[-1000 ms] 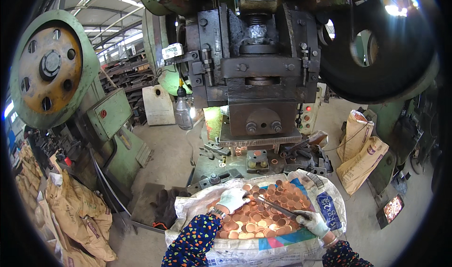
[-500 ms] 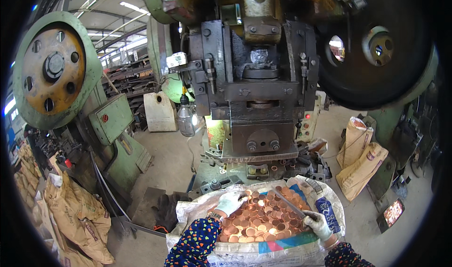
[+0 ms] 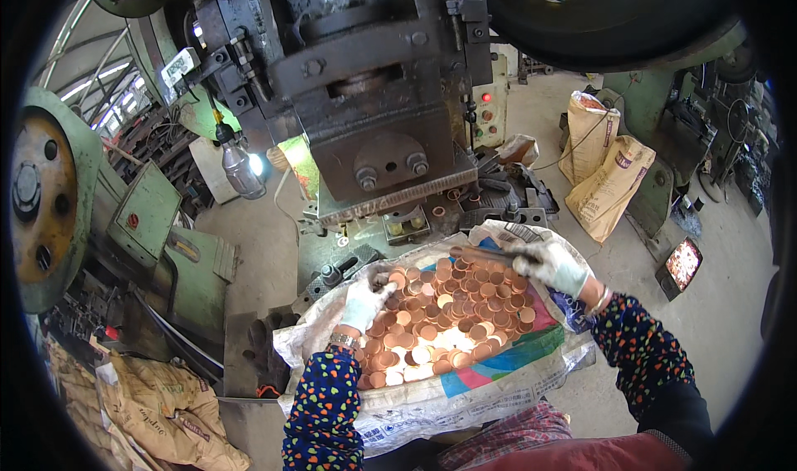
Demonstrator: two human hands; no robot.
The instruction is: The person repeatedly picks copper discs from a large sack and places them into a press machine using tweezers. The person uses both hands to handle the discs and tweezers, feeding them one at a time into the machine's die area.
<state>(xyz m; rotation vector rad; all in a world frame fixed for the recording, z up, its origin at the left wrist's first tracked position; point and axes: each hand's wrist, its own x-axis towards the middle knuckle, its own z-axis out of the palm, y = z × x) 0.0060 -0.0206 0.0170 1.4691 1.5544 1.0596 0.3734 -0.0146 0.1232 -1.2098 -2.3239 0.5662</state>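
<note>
A heap of round copper discs (image 3: 427,331) lies on a white woven sack (image 3: 374,429) spread in front of me. At the pile's left edge, my left hand (image 3: 364,303) wears a pale glove, its thumb and fingers closed on a copper disc (image 3: 398,280). My right hand (image 3: 558,269), also gloved, grips one end of a narrow dark metal bar (image 3: 481,254). The bar reaches leftward across the far side of the heap. The right fingers are wrapped round it and partly blurred.
A dark press (image 3: 383,151) towers just beyond the sack. A lit bottle-shaped lamp (image 3: 241,170) hangs to its left. Paper sacks (image 3: 610,185) stand at the right near a floor lamp (image 3: 682,268). More brown sacks (image 3: 170,413) slump at the lower left.
My view has dipped and tilted, bringing my lap into sight. The right hand has moved from the heap's near right side to its far right, swinging the bar to the far edge.
</note>
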